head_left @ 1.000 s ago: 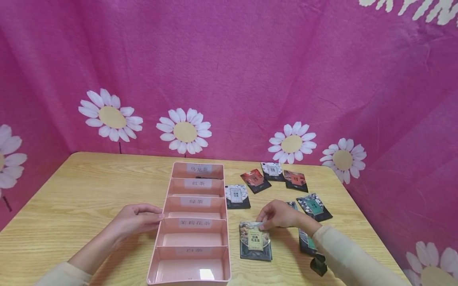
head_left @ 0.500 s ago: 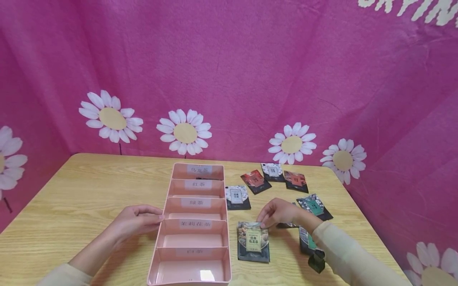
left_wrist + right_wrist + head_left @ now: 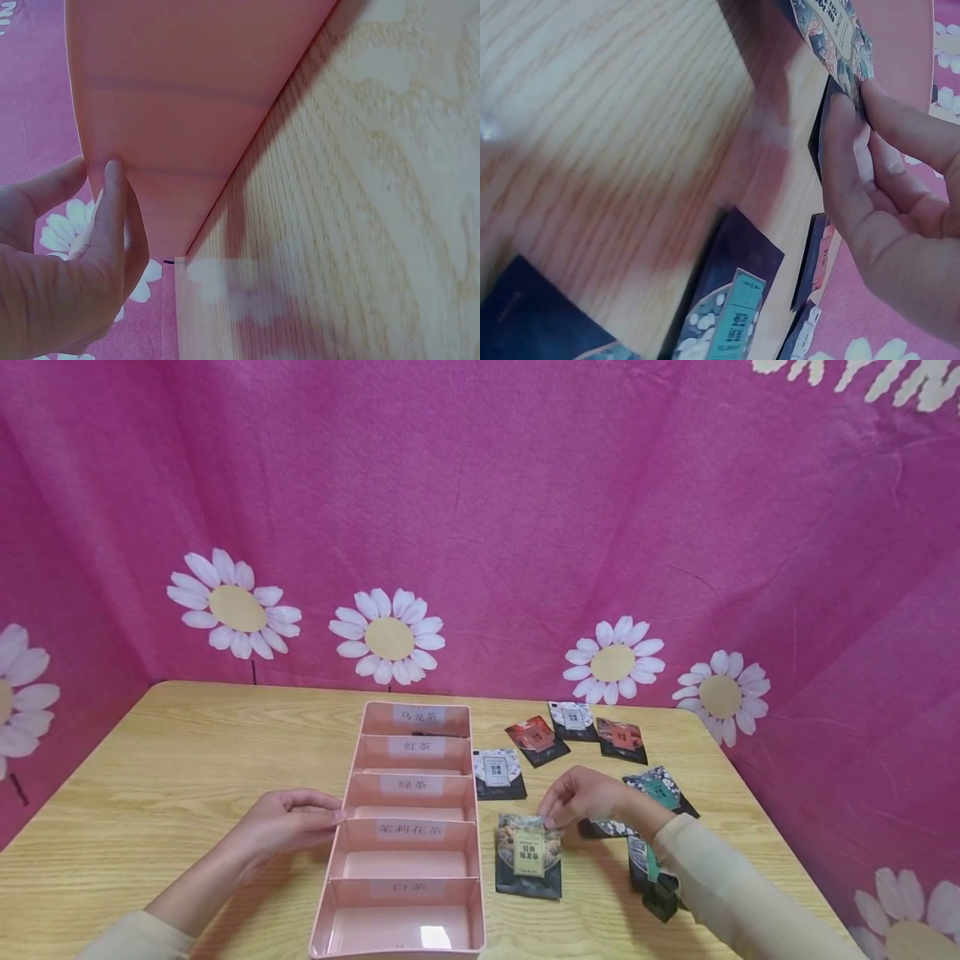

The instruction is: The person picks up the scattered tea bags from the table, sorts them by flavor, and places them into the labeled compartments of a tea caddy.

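My right hand (image 3: 581,800) pinches a tea sachet (image 3: 528,858) with a yellow label by its upper right corner, between thumb and index finger. The sachet hangs over the table just right of a long pink divided box (image 3: 480,893). In the right wrist view, its patterned front (image 3: 836,37) shows at the top. My left hand (image 3: 288,827) holds the box's left rim near its middle. In the left wrist view, the thumb lies at the rim and the fingers touch the outer wall (image 3: 180,127). A dark item (image 3: 431,734) shows in the box's farthest compartment.
Red sachets (image 3: 537,741), white sachets (image 3: 498,774) and green-labelled sachets (image 3: 660,789) lie on the table right of the box. A small black object (image 3: 661,899) stands near the right forearm. Paper labels mark the compartments. A pink floral cloth (image 3: 480,527) hangs behind the table.
The yellow-labelled sachet has shifted slightly left and, lately, up with my right hand. More of a green-labelled sachet shows beneath the right wrist. My left hand stays on the box.
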### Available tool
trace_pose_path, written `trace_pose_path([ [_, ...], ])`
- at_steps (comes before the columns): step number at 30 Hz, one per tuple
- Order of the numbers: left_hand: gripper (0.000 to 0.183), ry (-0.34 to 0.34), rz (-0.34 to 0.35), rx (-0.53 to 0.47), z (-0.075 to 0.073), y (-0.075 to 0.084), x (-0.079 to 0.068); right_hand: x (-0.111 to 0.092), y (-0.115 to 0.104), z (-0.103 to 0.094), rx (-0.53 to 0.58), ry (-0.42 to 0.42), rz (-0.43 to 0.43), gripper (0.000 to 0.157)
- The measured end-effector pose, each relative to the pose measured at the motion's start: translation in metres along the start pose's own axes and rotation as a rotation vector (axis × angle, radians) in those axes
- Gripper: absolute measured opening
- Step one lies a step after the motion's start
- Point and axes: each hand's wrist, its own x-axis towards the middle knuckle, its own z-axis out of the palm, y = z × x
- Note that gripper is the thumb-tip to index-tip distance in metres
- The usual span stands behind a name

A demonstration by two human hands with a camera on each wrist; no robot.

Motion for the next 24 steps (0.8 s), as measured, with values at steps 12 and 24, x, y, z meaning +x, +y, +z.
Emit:
trace_pose_path([
  [12, 0.041, 0.005, -0.004, 0.014, -0.001, 0.001, 0.0, 0.006, -0.018, -0.009, -0.056, 0.038, 0.015, 0.016],
  [24, 0.042, 0.006, -0.005, 0.012, 0.0, 0.0, 0.001, 0.004, -0.038, -0.024, -0.133, 0.062, -0.071, 0.015],
])
